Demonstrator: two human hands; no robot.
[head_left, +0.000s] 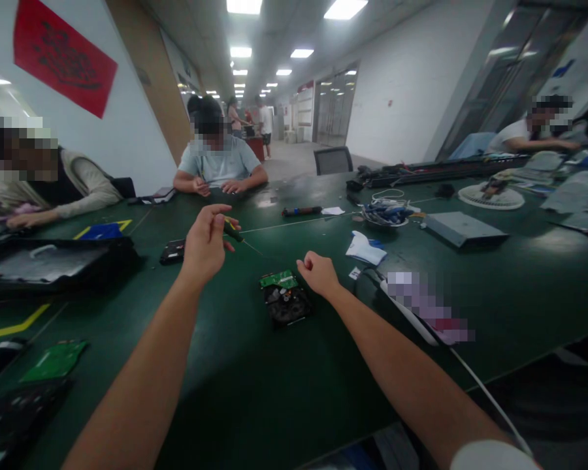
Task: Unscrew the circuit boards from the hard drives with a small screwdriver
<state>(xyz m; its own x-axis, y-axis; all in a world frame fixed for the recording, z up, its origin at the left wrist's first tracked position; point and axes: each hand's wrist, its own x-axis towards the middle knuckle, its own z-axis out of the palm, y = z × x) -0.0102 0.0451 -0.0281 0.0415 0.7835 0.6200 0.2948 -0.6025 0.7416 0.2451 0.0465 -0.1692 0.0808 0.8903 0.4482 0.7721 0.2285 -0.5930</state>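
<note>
My left hand (207, 243) is raised over the table with its fingers closed on a screwdriver (233, 230), whose thin shaft points down and to the right. Below and between my hands lies a hard drive (288, 305), its black underside up. A green circuit board (279, 280) rests at the drive's far edge, tilted a little; I cannot tell whether it is still attached. Just beyond the drive's right corner, my right hand (318, 273) is curled with thumb and fingers pressed together. Whatever it may hold is too small to make out.
Another hard drive (172, 251) lies behind my left hand. To the left stand a black tray (44, 261) and a loose green board (53, 360). On the right are a white glove (365, 248), a cable bundle (386, 212) and a grey metal box (465, 228). A co-worker (220, 153) sits opposite.
</note>
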